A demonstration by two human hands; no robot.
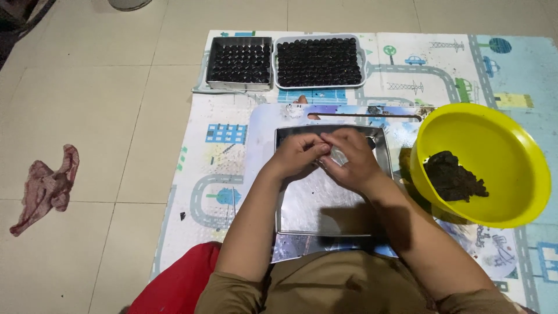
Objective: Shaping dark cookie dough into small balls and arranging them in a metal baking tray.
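My left hand (pixel 295 155) and my right hand (pixel 351 160) meet over a shiny metal tray (pixel 325 203) in front of me. Between the fingertips of both hands is a small clear plastic wrapper (pixel 337 154). A dark piece (pixel 370 141) lies at the tray's far right corner. To the right, a yellow bowl (pixel 500 145) holds a lump of dark brown paste (pixel 453 177). The tray rests on a printed cutting board (pixel 261 125).
Two trays packed with several dark wrapped pieces stand at the far end of the play mat: a square metal one (pixel 240 61) and a white one (pixel 318 61). A pinkish rag (pixel 49 186) lies on the tiled floor at left. A red cloth (pixel 180 279) is by my knee.
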